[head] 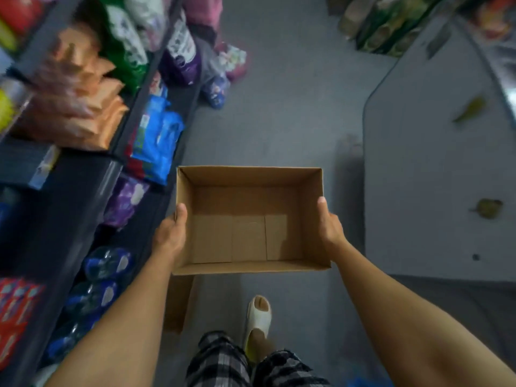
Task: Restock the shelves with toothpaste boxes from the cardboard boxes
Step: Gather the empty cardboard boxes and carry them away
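Above grey floor [293, 113], open cardboard box [245, 236] held level: left hand [171, 236] grips left wall, right hand [330, 224] grips right wall, thumbs on rim

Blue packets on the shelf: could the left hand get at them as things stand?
Probably not yet: the left hand grips the empty brown cardboard box; the blue packets sit unobstructed further ahead.

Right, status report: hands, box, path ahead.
Left hand and right hand grip opposite sides of the cardboard box. Box open-topped, empty, no toothpaste inside. Aisle floor ahead open; shelves on the left.
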The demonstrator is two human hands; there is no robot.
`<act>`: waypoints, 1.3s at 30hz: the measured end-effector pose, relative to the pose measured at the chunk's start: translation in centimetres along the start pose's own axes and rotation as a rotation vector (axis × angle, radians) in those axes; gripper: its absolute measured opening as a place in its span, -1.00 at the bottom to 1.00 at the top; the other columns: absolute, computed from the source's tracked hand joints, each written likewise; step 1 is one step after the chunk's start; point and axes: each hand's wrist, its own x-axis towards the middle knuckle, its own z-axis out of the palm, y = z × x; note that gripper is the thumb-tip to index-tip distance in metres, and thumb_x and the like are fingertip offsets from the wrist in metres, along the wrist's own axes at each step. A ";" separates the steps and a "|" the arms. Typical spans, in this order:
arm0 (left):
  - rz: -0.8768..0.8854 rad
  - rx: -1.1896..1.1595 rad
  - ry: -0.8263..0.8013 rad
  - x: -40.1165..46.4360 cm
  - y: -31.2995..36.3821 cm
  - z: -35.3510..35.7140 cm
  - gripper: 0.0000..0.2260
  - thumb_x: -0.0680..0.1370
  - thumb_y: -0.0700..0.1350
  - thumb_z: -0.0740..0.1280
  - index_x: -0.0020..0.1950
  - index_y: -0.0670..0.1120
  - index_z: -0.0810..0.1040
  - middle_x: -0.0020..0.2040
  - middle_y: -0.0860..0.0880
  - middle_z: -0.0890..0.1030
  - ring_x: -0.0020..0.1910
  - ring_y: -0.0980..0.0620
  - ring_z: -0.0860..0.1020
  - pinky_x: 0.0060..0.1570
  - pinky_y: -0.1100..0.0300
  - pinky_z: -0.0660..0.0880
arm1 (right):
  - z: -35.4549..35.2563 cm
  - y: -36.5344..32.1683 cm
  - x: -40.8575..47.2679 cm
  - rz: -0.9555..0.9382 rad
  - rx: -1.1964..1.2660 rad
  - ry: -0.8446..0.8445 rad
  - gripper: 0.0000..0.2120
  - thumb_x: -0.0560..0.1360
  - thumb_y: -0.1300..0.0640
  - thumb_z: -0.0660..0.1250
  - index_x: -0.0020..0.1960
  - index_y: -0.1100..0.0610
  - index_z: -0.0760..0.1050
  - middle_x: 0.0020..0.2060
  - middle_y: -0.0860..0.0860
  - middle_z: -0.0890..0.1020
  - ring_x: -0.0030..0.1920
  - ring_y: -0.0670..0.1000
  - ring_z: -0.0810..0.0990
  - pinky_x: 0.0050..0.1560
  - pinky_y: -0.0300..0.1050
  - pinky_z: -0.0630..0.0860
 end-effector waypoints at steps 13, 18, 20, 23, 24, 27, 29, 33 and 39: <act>0.139 0.126 -0.114 16.1 23.2 1.9 -0.37 0.63 0.23 -0.09 0.44 -0.22 0.36 0.39 -0.29 0.40 0.37 -0.25 0.37 0.29 0.00 0.31 | -5.2 -16.3 16.3 0.092 0.087 0.091 -0.26 0.60 -0.29 -0.15 0.24 0.27 0.49 0.04 0.16 0.56 0.10 0.16 0.52 0.21 0.05 0.39; 0.158 0.126 -0.113 23.4 34.9 1.3 -0.35 0.63 0.22 -0.09 0.43 -0.26 0.36 0.41 -0.30 0.38 0.39 -0.27 0.34 0.32 -0.02 0.27 | -7.5 -26.0 24.5 0.091 0.100 0.129 -0.26 0.60 -0.29 -0.15 0.38 0.27 0.40 0.26 0.22 0.51 0.27 0.20 0.46 0.33 0.09 0.32; 0.163 0.151 -0.113 26.3 39.2 1.1 -0.32 0.63 0.23 -0.11 0.40 -0.30 0.38 0.38 -0.33 0.40 0.37 -0.27 0.37 0.29 -0.02 0.29 | -8.4 -29.6 27.7 0.092 0.093 0.127 -0.25 0.60 -0.29 -0.15 0.42 0.27 0.35 0.32 0.23 0.46 0.32 0.21 0.42 0.35 0.09 0.28; 0.188 0.186 -0.125 30.8 45.5 1.6 -0.30 0.63 0.24 -0.14 0.42 -0.28 0.37 0.39 -0.32 0.39 0.38 -0.26 0.36 0.31 -0.03 0.29 | -9.7 -34.7 32.9 0.093 0.118 0.134 -0.27 0.61 -0.27 -0.14 0.45 0.28 0.30 0.40 0.24 0.39 0.40 0.22 0.34 0.37 0.05 0.24; 0.188 0.197 -0.134 32.4 47.7 2.0 -0.30 0.62 0.24 -0.15 0.43 -0.27 0.36 0.40 -0.32 0.38 0.38 -0.26 0.35 0.32 -0.03 0.28 | -10.2 -36.2 35.0 0.098 0.127 0.134 -0.28 0.62 -0.26 -0.14 0.45 0.29 0.30 0.40 0.25 0.38 0.41 0.22 0.33 0.36 0.04 0.24; 0.172 0.210 -0.148 37.1 54.9 3.8 -0.33 0.63 0.23 -0.13 0.45 -0.27 0.33 0.43 -0.32 0.35 0.41 -0.27 0.33 0.35 -0.02 0.25 | -12.0 -40.8 41.4 0.126 0.143 0.132 -0.29 0.62 -0.25 -0.12 0.47 0.30 0.26 0.43 0.25 0.34 0.43 0.23 0.30 0.39 0.04 0.21; 0.157 0.181 -0.153 40.4 59.9 5.5 -0.35 0.63 0.23 -0.10 0.48 -0.23 0.30 0.45 -0.30 0.32 0.43 -0.26 0.30 0.38 -0.03 0.22 | -13.6 -44.0 46.3 0.138 0.145 0.128 -0.28 0.63 -0.24 -0.12 0.48 0.31 0.23 0.43 0.26 0.34 0.44 0.23 0.29 0.40 0.04 0.20; 0.107 0.084 -0.132 46.3 70.2 8.5 -0.38 0.63 0.22 -0.04 0.44 -0.22 0.36 0.41 -0.30 0.38 0.37 -0.27 0.36 0.37 -0.04 0.27 | -17.8 -51.8 55.7 0.142 0.120 0.113 -0.30 0.64 -0.21 -0.11 0.44 0.36 0.28 0.40 0.29 0.37 0.41 0.24 0.32 0.38 0.02 0.22; 0.089 0.068 -0.080 54.9 84.8 11.0 -0.42 0.66 0.14 0.00 0.42 -0.31 0.36 0.39 -0.33 0.38 0.38 -0.30 0.34 0.37 -0.02 0.23 | -22.8 -62.8 68.3 0.147 0.096 0.090 -0.29 0.63 -0.23 -0.11 0.44 0.33 0.30 0.38 0.29 0.39 0.40 0.23 0.35 0.38 0.02 0.23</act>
